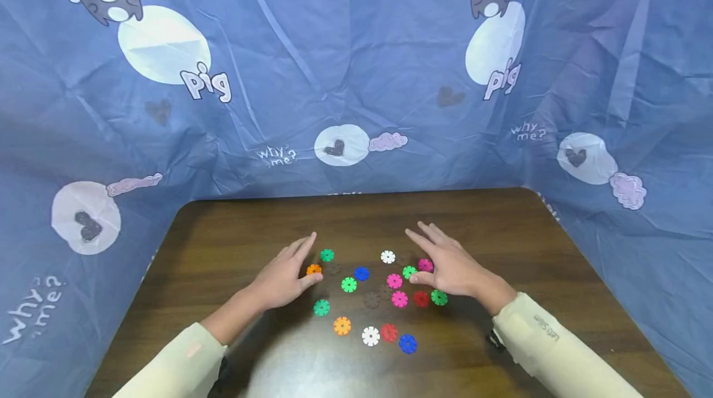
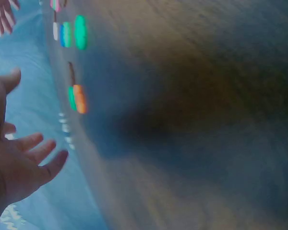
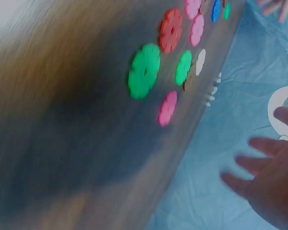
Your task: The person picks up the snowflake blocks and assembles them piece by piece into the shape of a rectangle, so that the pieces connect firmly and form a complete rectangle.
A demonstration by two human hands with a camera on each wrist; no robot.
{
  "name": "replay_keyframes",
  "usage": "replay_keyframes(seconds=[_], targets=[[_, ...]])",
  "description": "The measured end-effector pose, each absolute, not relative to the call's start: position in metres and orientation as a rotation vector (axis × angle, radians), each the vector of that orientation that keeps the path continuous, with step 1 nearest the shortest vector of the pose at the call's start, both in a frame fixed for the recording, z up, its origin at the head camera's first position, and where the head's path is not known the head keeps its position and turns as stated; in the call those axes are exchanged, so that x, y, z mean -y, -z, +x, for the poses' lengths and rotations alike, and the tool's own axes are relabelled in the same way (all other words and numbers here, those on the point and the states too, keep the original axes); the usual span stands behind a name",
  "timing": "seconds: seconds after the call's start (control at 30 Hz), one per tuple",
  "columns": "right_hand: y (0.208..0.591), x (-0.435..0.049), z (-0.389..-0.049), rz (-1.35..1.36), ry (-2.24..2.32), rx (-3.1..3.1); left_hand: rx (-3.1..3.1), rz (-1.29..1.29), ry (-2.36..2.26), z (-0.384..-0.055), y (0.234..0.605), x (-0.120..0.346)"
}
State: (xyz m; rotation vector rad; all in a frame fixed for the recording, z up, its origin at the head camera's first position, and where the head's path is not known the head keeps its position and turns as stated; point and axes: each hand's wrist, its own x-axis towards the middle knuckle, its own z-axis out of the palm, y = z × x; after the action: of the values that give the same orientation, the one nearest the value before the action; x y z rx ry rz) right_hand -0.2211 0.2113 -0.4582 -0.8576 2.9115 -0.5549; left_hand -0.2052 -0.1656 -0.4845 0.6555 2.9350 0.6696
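Notched plastic discs lie flat and scattered over the middle of a brown wooden table (image 1: 223, 224). My left hand (image 1: 281, 277) hovers at the left of them with straight fingers, nearest an orange disc (image 1: 314, 269) and a green disc (image 1: 327, 255). On the other side my right hand (image 1: 453, 265) is held above the table, fingers spread, close to a magenta disc (image 1: 426, 265) and a green disc (image 1: 439, 297). Neither hand holds anything. The right wrist view shows a red disc (image 3: 171, 30) beside a green one, apart from the fingers.
Nearer the table's front lie an orange disc (image 1: 342, 325), a white disc (image 1: 370, 336), a red disc (image 1: 389, 332) and a blue disc (image 1: 408, 343). Brown discs (image 1: 372, 300) blend with the wood. A blue printed cloth (image 1: 356, 76) hangs behind and at both sides.
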Motion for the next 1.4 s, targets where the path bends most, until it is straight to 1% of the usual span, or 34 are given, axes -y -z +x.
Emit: replay_keyframes(seconds=[0.17,0.3,0.47,0.63,0.83,1.0,1.17,1.4], targets=[[0.469,-0.193,-0.237,-0.882,0.726,-2.897,-3.015,0.49,-0.713,-0.219,0.496,0.169],[0.477,-0.18,-0.248,-0.924,0.798,-2.896,-3.057,0.501,-0.678,-0.227,0.507,0.166],[0.484,-0.162,-0.259,-0.882,0.85,-2.851,-3.065,0.523,-0.63,-0.23,0.517,0.162],[0.486,-0.135,-0.268,-0.897,0.749,-2.773,-3.084,0.517,-0.591,-0.232,0.518,0.159],[0.485,-0.088,-0.268,-0.969,0.436,-2.741,-3.103,0.52,-0.582,-0.234,0.519,0.16],[0.488,-0.051,-0.268,-0.919,0.212,-2.806,-3.068,0.522,-0.607,-0.235,0.516,0.162],[0.5,-0.036,-0.268,-0.844,0.109,-2.878,-2.962,0.437,-0.647,-0.238,0.515,0.158],[0.506,-0.031,-0.268,-0.853,0.19,-2.891,-2.926,0.352,-0.735,-0.24,0.517,0.158]])
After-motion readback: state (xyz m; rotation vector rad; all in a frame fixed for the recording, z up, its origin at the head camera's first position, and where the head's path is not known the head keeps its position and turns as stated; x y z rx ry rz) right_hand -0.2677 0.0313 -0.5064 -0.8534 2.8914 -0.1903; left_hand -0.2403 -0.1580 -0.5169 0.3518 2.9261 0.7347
